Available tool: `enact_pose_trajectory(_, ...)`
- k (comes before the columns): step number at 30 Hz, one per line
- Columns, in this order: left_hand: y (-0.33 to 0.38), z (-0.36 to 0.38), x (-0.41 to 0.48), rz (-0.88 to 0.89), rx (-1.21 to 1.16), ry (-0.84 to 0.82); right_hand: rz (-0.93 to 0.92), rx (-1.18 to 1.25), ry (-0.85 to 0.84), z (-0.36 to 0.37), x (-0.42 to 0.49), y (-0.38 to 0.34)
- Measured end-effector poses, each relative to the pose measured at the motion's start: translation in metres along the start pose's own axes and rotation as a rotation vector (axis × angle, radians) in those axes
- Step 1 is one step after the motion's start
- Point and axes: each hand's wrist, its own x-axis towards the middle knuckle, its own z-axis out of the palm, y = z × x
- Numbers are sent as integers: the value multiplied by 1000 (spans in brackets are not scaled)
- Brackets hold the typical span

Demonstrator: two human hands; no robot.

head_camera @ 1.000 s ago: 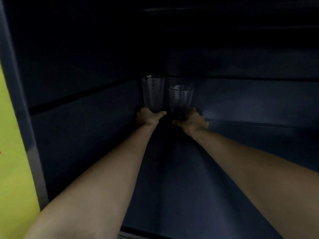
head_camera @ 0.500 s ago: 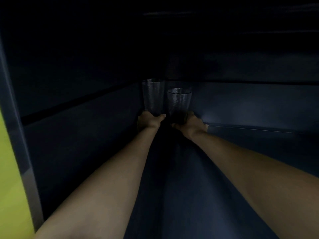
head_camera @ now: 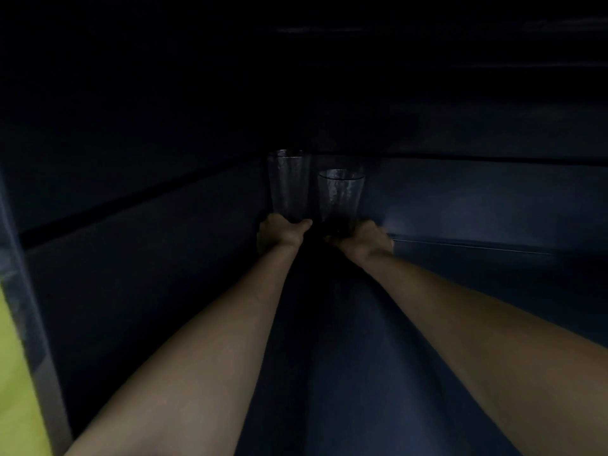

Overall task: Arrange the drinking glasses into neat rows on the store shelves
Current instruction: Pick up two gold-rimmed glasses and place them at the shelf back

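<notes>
Two clear drinking glasses, both upright, deep in the back left corner of a dark blue shelf [head_camera: 362, 373]. Lighting very dim.

Left glass [head_camera: 289, 185]: closest to the side wall [head_camera: 131, 264], rim sits higher in view than the other one. Left hand [head_camera: 279, 233] grips it low down, fingers [head_camera: 301, 224] curled round the base, thumb side facing the other glass.

Right glass [head_camera: 340, 195]: just beside the left glass, narrow gap showing between them at the rims. Lower part looks dark. Right hand [head_camera: 365, 241] grips it at the base, fingers wrapped round the far side and mostly hidden behind the glass.

Cannot tell if either base rests on the shelf; both hands cover the bottoms.

Both forearms bare, stretched forward from the bottom corners of the view, converging at the glasses. Hands near each other, not touching.

Back wall [head_camera: 477, 199] runs right behind the glasses, with a thin pale line along where it meets the shelf. Grey upright post [head_camera: 29, 324] at the far left edge, yellow-green panel [head_camera: 13, 406] outside it, blurred.
</notes>
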Motion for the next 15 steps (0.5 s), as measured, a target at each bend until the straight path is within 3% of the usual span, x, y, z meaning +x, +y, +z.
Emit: enact_pose_trajectory(15, 0, -3, -4, 25, 21, 11, 28, 26, -1, -1, -2, 0)
